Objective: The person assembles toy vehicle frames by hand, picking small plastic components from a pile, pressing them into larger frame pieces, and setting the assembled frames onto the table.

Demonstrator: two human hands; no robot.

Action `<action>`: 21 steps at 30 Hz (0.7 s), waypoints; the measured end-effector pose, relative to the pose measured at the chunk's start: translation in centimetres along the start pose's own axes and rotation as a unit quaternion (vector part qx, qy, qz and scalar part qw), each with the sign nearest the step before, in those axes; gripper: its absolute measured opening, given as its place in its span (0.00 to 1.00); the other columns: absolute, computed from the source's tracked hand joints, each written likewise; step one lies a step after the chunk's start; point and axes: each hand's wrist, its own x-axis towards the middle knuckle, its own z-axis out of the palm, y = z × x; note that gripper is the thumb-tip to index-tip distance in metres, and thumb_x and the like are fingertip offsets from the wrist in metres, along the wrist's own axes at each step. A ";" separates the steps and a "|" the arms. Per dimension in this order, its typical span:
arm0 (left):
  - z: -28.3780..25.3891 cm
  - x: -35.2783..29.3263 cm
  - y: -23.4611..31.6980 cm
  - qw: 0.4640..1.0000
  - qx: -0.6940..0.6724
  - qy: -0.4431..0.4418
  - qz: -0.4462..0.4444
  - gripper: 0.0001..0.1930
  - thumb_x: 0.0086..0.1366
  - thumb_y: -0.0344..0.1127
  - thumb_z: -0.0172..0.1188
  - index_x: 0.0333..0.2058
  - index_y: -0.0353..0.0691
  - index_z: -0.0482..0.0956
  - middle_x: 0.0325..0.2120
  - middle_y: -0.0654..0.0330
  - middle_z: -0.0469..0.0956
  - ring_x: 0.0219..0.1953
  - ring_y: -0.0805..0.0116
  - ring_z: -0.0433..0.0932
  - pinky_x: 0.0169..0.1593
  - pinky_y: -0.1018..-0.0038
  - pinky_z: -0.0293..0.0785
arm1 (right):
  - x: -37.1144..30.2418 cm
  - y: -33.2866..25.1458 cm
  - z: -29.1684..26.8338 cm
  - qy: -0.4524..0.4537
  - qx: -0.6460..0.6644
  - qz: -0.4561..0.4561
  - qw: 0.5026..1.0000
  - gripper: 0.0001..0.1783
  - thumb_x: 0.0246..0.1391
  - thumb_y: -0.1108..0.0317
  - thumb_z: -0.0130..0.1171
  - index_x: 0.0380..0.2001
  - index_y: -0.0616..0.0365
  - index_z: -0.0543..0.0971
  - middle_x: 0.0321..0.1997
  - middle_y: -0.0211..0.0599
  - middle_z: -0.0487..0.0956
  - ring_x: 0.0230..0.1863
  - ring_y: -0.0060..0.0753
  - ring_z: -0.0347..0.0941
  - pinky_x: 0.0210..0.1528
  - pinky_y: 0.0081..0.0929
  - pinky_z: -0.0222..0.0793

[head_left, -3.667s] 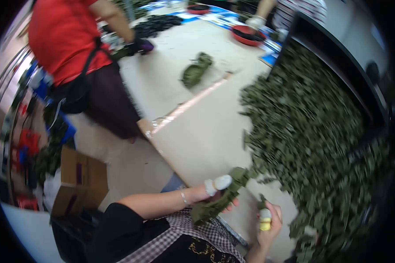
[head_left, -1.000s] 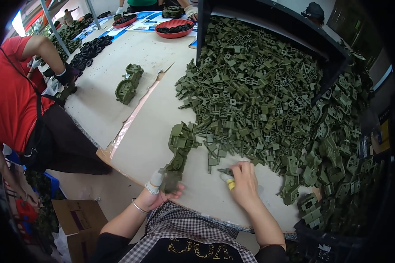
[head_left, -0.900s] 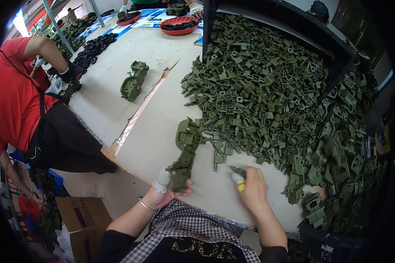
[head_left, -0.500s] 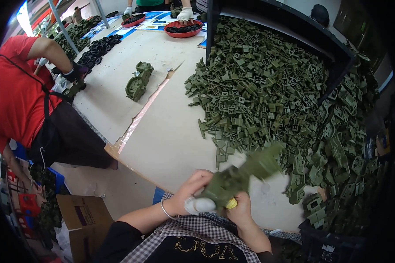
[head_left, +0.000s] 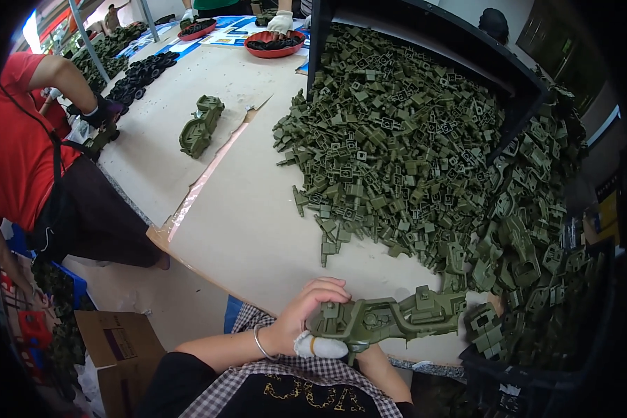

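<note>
My left hand [head_left: 296, 317] is closed round one end of an olive-green plastic toy vehicle body [head_left: 425, 322], its fingers on top and its thumb, wrapped in a white cover, along the near side. The body lies lengthwise to the right over the table's near edge, with an open frame in its middle and a square block on top. My right forearm [head_left: 383, 373] comes up under the toy; the right hand's fingers are hidden behind it. Just beyond the toy lies a large heap of small green plastic parts [head_left: 397, 146].
Larger green body pieces [head_left: 519, 251] are piled to the right. A similar toy vehicle [head_left: 200, 127] rests on the table [head_left: 244, 209]. At left a co-worker in red [head_left: 28, 153] handles a green piece. Red bowls [head_left: 275, 52] with black parts stand far back. A cardboard box [head_left: 122, 348] sits lower left.
The toy, blurred and tilted before, is now level and turned with its open frame showing. My right hand, earlier seen with yellow on a finger, has gone behind the toy.
</note>
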 end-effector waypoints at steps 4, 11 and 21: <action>0.9 -0.1 0.8 0.996 0.075 0.043 0.037 0.31 0.43 0.44 0.69 0.44 0.36 0.69 0.49 0.53 0.68 0.54 0.52 0.62 0.56 0.60 0.57 | 0.1 -2.0 0.8 -0.020 0.017 -0.019 0.999 0.22 0.48 0.65 0.56 0.47 0.58 0.68 0.47 0.38 0.71 0.48 0.34 0.69 0.48 0.30 0.66; 1.2 -0.1 0.1 0.997 -0.021 0.067 -0.008 0.31 0.45 0.42 0.69 0.46 0.37 0.66 0.49 0.52 0.67 0.58 0.51 0.58 0.60 0.59 0.53 | -0.2 -1.6 2.0 0.062 -0.218 -0.090 0.970 0.21 0.49 0.66 0.55 0.47 0.58 0.68 0.47 0.38 0.71 0.47 0.35 0.69 0.46 0.32 0.66; -0.8 -0.8 -3.1 0.918 -0.347 0.089 -0.169 0.37 0.51 0.49 0.64 0.54 0.38 0.58 0.54 0.51 0.61 0.59 0.57 0.56 0.62 0.62 0.50 | 1.3 -3.6 -1.0 0.102 -0.372 -0.051 0.921 0.15 0.45 0.65 0.56 0.36 0.59 0.74 0.35 0.47 0.75 0.40 0.46 0.72 0.40 0.36 0.68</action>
